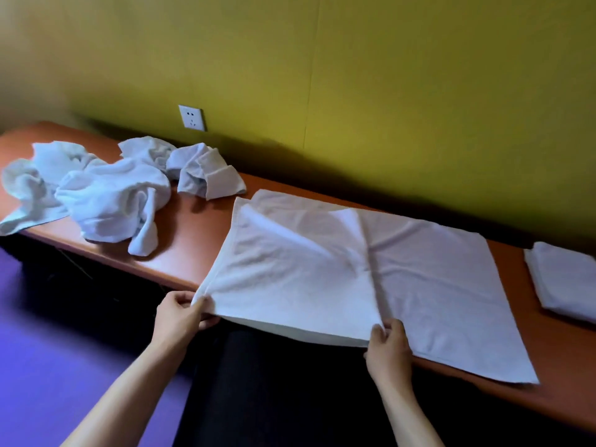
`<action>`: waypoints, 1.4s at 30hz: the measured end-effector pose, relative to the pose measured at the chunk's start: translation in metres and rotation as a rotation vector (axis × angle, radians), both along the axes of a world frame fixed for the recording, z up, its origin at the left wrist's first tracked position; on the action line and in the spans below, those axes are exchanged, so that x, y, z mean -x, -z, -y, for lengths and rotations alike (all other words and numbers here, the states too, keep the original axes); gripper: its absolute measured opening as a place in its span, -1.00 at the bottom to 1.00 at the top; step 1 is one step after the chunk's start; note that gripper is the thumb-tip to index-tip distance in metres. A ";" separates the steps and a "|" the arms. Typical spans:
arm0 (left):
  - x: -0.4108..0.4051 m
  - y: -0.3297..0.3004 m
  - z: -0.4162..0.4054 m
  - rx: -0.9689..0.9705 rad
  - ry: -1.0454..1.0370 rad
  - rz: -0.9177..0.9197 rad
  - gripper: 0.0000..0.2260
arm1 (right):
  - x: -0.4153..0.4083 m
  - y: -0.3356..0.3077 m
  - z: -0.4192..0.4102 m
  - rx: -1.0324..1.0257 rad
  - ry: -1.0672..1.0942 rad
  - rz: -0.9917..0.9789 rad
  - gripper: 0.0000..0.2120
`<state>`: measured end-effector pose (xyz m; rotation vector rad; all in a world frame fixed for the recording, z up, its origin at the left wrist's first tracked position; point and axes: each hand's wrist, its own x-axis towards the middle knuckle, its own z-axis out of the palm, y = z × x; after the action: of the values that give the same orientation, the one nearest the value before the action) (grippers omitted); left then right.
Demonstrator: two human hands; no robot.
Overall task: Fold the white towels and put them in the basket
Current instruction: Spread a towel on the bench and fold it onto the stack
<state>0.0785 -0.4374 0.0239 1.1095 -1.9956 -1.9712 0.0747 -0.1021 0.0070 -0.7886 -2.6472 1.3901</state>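
A white towel [403, 279] lies spread across the orange-brown table [196, 227], its near edge hanging over the front. Its left part is doubled over itself. My left hand [180, 312] pinches the towel's near left corner. My right hand [388, 345] pinches the near edge at the fold, about midway along. A pile of crumpled white towels [106, 195] sits at the table's left end. One folded white towel [564, 279] lies at the right edge of view. No basket is in view.
A yellow-green wall [387, 91] runs close behind the table, with a white socket [192, 118] on it. The floor [48, 333] at the lower left is purple. My dark-clothed legs [274, 398] stand against the table's front edge.
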 end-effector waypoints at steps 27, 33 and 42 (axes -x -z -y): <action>0.008 0.012 0.025 0.637 0.361 -0.167 -0.88 | 0.044 -0.018 -0.015 0.176 0.001 -0.390 -0.93; 0.063 0.009 0.023 0.569 0.262 -0.233 -0.80 | 0.092 -0.024 -0.018 0.121 -0.086 -0.420 -0.92; 0.200 -0.003 0.011 0.500 0.086 -0.326 -0.76 | 0.218 -0.022 -0.009 0.032 -0.061 -0.470 -0.81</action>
<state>-0.1215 -0.4480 0.0268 0.5574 -2.1935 -1.4368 -0.1431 -0.0931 0.0291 -0.3283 -2.3032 1.4224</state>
